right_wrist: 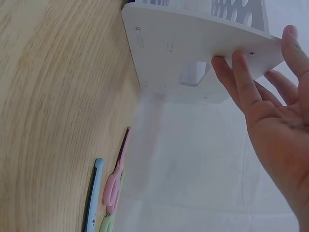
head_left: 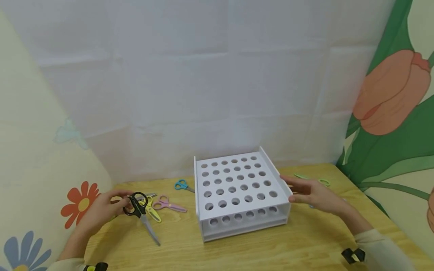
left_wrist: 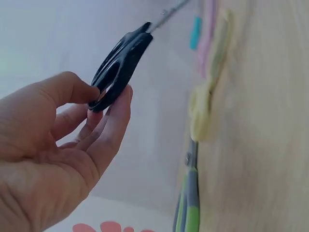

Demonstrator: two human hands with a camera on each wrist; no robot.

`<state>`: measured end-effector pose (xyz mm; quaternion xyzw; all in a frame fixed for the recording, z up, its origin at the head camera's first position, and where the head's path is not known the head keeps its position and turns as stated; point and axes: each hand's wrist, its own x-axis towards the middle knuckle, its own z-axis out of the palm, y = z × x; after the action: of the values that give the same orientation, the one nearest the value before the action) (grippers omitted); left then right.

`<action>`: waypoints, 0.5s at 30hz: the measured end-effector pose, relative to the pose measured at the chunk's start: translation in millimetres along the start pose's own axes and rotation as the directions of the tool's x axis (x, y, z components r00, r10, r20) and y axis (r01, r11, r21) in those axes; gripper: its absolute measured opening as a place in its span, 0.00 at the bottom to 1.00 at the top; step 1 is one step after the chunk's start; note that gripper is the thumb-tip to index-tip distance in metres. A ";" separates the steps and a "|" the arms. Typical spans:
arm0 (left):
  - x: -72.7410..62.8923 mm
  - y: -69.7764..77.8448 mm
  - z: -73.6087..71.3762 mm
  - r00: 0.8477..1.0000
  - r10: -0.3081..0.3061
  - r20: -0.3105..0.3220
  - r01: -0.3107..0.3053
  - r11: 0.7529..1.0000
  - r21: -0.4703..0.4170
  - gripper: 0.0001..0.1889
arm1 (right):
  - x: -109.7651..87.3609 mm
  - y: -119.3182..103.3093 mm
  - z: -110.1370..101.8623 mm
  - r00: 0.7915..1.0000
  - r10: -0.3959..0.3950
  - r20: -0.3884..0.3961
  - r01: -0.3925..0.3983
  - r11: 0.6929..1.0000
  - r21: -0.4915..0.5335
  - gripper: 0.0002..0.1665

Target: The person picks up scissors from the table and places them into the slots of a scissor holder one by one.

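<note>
My left hand (head_left: 105,205) pinches a pair of black-handled scissors (head_left: 137,207) by a finger loop, its blades angled down toward the front of the table. In the left wrist view the thumb and fingertips meet on the black loop (left_wrist: 108,79). A white rack (head_left: 237,188) with rows of round holes stands mid-table. My right hand (head_left: 315,195) touches its right side; the right wrist view shows several fingertips (right_wrist: 240,58) against the side panel (right_wrist: 193,43), the fingers fairly extended.
Yellow scissors (head_left: 154,213), pink scissors (head_left: 169,205) and blue scissors (head_left: 182,184) lie left of the rack. Green scissors (head_left: 323,182) lie beyond my right hand; more pink scissors (right_wrist: 113,186) and a light blue tool (right_wrist: 92,198) appear there. A white sheet (head_left: 203,94) hangs behind the table.
</note>
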<state>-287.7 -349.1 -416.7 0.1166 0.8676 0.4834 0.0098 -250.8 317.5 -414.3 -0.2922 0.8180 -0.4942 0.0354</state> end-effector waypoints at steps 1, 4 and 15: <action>-0.4 3.4 -0.2 1.000 -0.013 0.014 0.014 0.999 -0.044 0.21 | 0.0 -0.4 -0.2 1.000 0.007 -0.003 -0.007 1.000 -0.003 0.38; -2.2 12.3 0.5 0.998 -0.034 0.051 0.040 0.992 -0.118 0.22 | 0.1 -1.2 -0.7 1.000 0.006 0.007 -0.006 1.000 0.002 0.37; -4.6 39.7 13.3 0.999 0.015 0.034 -0.011 0.995 -0.103 0.20 | 0.0 -1.3 -2.1 0.999 0.013 0.034 -0.015 0.999 0.038 0.37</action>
<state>-273.9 -319.0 -390.8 0.1300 0.8405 0.5253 0.0277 -250.9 318.7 -412.1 -0.2941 0.8096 -0.5046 0.0584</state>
